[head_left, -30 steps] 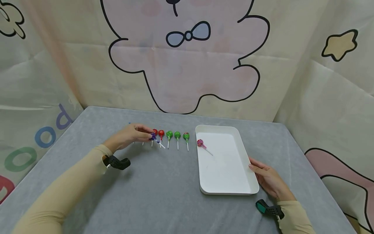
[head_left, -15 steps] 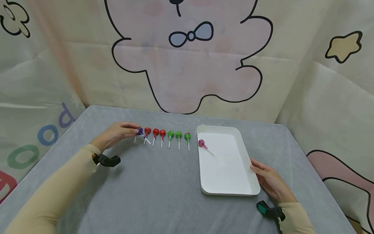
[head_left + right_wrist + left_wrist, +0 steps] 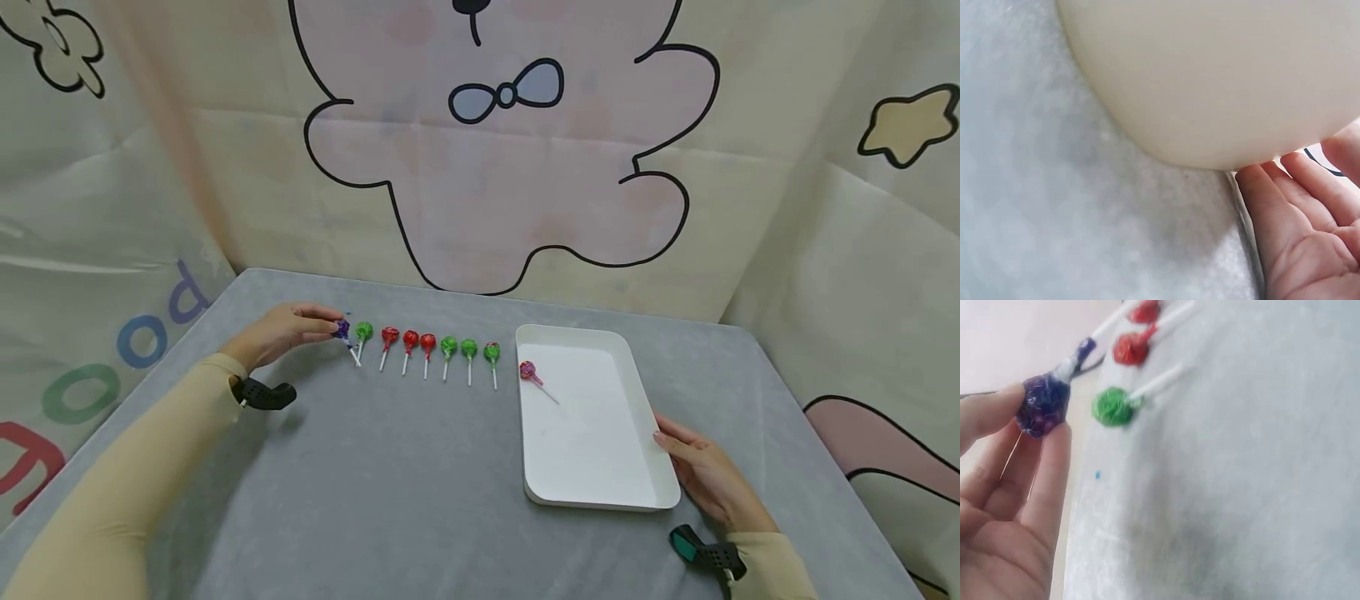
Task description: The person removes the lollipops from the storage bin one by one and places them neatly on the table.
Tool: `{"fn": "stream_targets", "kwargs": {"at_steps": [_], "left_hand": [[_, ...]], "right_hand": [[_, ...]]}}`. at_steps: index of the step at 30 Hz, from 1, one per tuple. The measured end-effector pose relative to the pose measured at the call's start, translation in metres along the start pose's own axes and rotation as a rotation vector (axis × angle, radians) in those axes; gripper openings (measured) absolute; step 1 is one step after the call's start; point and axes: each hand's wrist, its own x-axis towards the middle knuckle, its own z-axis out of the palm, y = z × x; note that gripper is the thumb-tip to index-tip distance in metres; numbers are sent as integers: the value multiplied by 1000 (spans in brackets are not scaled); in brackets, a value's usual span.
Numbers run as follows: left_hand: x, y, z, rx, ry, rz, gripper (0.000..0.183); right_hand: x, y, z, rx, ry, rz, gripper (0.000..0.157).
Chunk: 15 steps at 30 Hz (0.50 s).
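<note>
My left hand pinches a purple-wrapped lollipop by its head between thumb and fingers, its white stick slanting away. Just right of it, a green lollipop lies at the left end of a row on the table. Beside that come red lollipops, then more green lollipops. A white tray stands right of the row, with a pink lollipop near its left rim. My right hand rests against the tray's right side, fingers fairly straight at the wall in the right wrist view.
A grey cloth covers the table. Behind it hangs a cream backdrop with a cartoon figure. A small blue speck lies on the cloth near the left hand.
My left hand has moved left along the row with the purple lollipop, uncovering the red lollipops and the leftmost green one. The right hand stays at the tray; the head view has shifted slightly.
</note>
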Motion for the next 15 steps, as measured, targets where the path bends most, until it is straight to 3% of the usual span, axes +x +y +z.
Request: {"fn": "stream_targets", "kwargs": {"at_steps": [4,15], "left_hand": [[6,4,-4,102,-12,-18,53],[21,14,-13,309,-36,-6,44]], "right_hand": [[0,1,-1,1,11,3,72],[1,1,-1,17,9,-5,69]]}}
